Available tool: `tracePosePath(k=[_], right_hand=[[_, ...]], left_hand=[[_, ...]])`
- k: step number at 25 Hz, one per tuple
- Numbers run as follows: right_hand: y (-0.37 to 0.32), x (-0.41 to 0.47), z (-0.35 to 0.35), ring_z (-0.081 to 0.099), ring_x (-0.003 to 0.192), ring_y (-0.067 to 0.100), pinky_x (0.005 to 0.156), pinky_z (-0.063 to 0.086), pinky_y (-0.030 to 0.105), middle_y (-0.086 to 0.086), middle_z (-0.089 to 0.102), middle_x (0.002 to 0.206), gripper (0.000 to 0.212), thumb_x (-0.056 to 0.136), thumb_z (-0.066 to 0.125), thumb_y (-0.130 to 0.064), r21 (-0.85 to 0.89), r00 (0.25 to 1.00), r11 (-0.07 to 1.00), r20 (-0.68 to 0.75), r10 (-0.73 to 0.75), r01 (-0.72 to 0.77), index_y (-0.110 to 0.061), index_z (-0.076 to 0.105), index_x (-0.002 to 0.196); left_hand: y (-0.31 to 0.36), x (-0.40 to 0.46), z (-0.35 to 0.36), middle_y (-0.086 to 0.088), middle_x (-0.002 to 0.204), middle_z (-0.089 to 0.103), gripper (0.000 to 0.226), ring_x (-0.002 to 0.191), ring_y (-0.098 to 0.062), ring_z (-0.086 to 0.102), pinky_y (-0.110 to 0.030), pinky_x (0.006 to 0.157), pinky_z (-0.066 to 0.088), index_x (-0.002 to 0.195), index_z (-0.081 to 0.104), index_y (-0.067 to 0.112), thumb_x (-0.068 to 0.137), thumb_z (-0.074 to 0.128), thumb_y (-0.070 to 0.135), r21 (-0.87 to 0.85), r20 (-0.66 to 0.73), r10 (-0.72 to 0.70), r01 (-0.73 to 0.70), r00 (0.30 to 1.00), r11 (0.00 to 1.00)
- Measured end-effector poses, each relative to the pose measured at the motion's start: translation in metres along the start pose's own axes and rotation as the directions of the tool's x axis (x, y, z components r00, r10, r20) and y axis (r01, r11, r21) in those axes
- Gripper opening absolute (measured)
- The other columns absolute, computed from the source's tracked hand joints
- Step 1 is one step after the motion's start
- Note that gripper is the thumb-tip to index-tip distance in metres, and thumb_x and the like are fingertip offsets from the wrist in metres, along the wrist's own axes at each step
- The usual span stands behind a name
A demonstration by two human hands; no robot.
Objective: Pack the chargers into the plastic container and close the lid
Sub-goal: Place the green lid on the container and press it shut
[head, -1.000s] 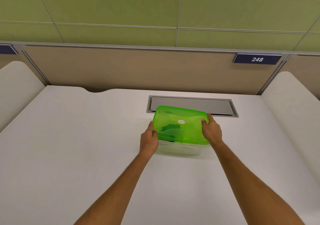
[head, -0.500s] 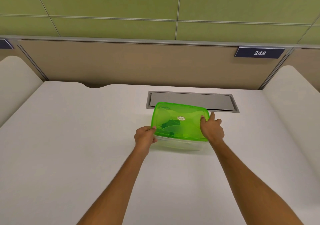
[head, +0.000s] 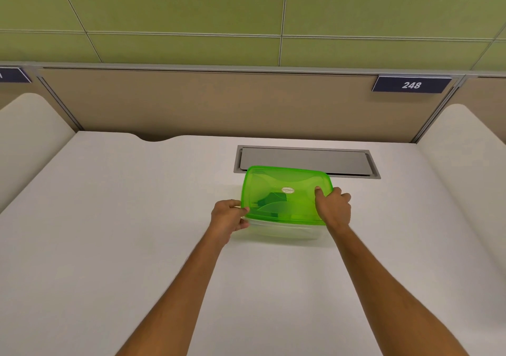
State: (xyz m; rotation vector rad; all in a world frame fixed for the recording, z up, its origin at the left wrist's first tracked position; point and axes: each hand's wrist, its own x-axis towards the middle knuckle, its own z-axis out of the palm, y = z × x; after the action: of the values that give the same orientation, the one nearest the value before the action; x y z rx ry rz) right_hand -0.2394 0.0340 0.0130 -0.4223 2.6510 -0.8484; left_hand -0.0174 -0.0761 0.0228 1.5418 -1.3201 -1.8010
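Observation:
A clear plastic container (head: pixel 284 229) stands on the white desk with its translucent green lid (head: pixel 295 180) lying on top. Dark charger shapes (head: pixel 273 201) show through the lid. My left hand (head: pixel 228 218) pinches the lid's near left corner, thumb on top and fingers under the rim. My right hand (head: pixel 334 207) grips the lid's right edge, thumb pressed on the top surface. I cannot tell whether the lid is snapped down all round.
A grey cable hatch (head: pixel 304 160) is set into the white desk (head: pixel 109 218) just behind the container. A beige partition with a "248" sign (head: pixel 411 84) rises at the back. Rounded white dividers (head: pixel 465 164) flank both sides.
The lid has come down from a tilted position to lie on the container. My left hand slid from the lid's left edge to its near left corner; my right hand stayed at the right edge.

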Motion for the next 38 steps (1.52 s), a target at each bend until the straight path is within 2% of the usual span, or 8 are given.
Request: tracePosePath(k=[3, 6, 12, 19, 24, 30, 34, 38], right_hand=[[0.000, -0.001, -0.001, 0.054, 0.110, 0.045, 0.092, 0.043, 0.045, 0.023, 0.046, 0.128, 0.053, 0.093, 0.046, -0.042, 0.076, 1.000, 0.997, -0.021, -0.019, 0.021, 0.000, 0.048, 0.125], [0.001, -0.003, -0.003, 0.055, 0.108, 0.042, 0.092, 0.042, 0.043, 0.022, 0.050, 0.125, 0.049, 0.093, 0.047, -0.039, 0.132, 0.999, 0.991, -0.032, -0.033, 0.037, -0.002, 0.049, 0.126], [0.005, -0.006, -0.002, 0.053, 0.113, 0.041, 0.094, 0.041, 0.043, 0.023, 0.053, 0.125, 0.049, 0.093, 0.048, -0.037, 0.135, 0.998, 0.990, -0.045, -0.044, 0.050, -0.001, 0.047, 0.127], [0.004, -0.015, 0.002, 0.047, 0.114, 0.043, 0.090, 0.042, 0.047, 0.025, 0.049, 0.125, 0.052, 0.093, 0.046, -0.039, 0.025, 0.991, 0.997, -0.106, -0.075, 0.078, 0.000, 0.046, 0.127], [0.008, -0.012, 0.001, 0.055, 0.107, 0.044, 0.087, 0.044, 0.046, 0.023, 0.052, 0.121, 0.056, 0.095, 0.035, -0.049, -0.018, 0.996, 1.000, -0.092, 0.001, -0.003, -0.002, 0.052, 0.120], [0.012, -0.006, 0.000, 0.059, 0.105, 0.041, 0.083, 0.046, 0.043, 0.023, 0.064, 0.113, 0.059, 0.095, 0.033, -0.053, 0.060, 0.993, 0.996, -0.098, 0.070, -0.064, -0.003, 0.060, 0.109], [0.012, -0.006, 0.001, 0.060, 0.103, 0.040, 0.079, 0.046, 0.042, 0.023, 0.065, 0.110, 0.059, 0.095, 0.034, -0.055, 0.040, 0.993, 0.998, -0.099, 0.056, -0.052, -0.004, 0.060, 0.106], [0.013, -0.006, 0.001, 0.060, 0.102, 0.040, 0.078, 0.045, 0.041, 0.022, 0.065, 0.109, 0.058, 0.094, 0.034, -0.056, 0.024, 0.994, 0.999, -0.099, 0.037, -0.035, -0.005, 0.060, 0.105]], left_hand=[[-0.003, -0.001, 0.000, -0.015, 0.088, 0.067, 0.015, 0.054, -0.024, 0.059, -0.038, 0.068, 0.060, 0.077, 0.064, 0.010, 0.075, 0.075, 0.000, 0.030, -0.082, 0.064, -0.062, 0.995, 0.998], [-0.004, -0.002, 0.001, -0.010, 0.075, 0.067, 0.018, 0.046, -0.022, 0.059, -0.041, 0.072, 0.060, 0.070, 0.065, 0.013, 0.070, 0.079, 0.002, 0.055, -0.135, 0.092, -0.085, 0.987, 0.995], [-0.005, -0.005, 0.002, -0.016, 0.082, 0.068, 0.024, 0.051, -0.023, 0.061, -0.035, 0.067, 0.059, 0.091, 0.067, -0.001, 0.071, 0.079, 0.004, 0.093, -0.140, 0.100, -0.088, 0.985, 0.992], [-0.008, -0.005, 0.002, -0.015, 0.075, 0.066, 0.016, 0.052, -0.019, 0.061, -0.023, 0.052, 0.057, 0.083, 0.065, 0.001, 0.072, 0.076, -0.003, 0.068, -0.124, 0.101, -0.093, 0.987, 0.993], [-0.002, 0.001, -0.001, -0.016, 0.085, 0.066, 0.039, 0.057, -0.020, 0.061, -0.028, 0.058, 0.057, 0.106, 0.058, 0.008, 0.072, 0.075, -0.002, 0.098, -0.063, 0.026, -0.019, 0.998, 0.995], [0.014, 0.018, -0.007, -0.013, 0.075, 0.063, 0.042, 0.059, -0.021, 0.057, -0.034, 0.067, 0.053, 0.109, 0.060, 0.002, 0.071, 0.074, -0.006, 0.198, 0.086, -0.054, 0.036, 0.995, 0.979], [0.020, 0.034, 0.001, -0.011, 0.089, 0.064, 0.014, 0.067, -0.022, 0.058, -0.032, 0.066, 0.052, 0.086, 0.064, 0.010, 0.080, 0.072, 0.020, 0.214, 0.058, -0.028, 0.015, 0.998, 0.977], [0.034, 0.053, 0.024, -0.012, 0.096, 0.064, 0.026, 0.091, -0.030, 0.061, -0.040, 0.084, 0.053, 0.076, 0.059, 0.020, 0.090, 0.054, 0.042, 0.350, -0.022, 0.108, -0.094, 0.994, 0.932]])
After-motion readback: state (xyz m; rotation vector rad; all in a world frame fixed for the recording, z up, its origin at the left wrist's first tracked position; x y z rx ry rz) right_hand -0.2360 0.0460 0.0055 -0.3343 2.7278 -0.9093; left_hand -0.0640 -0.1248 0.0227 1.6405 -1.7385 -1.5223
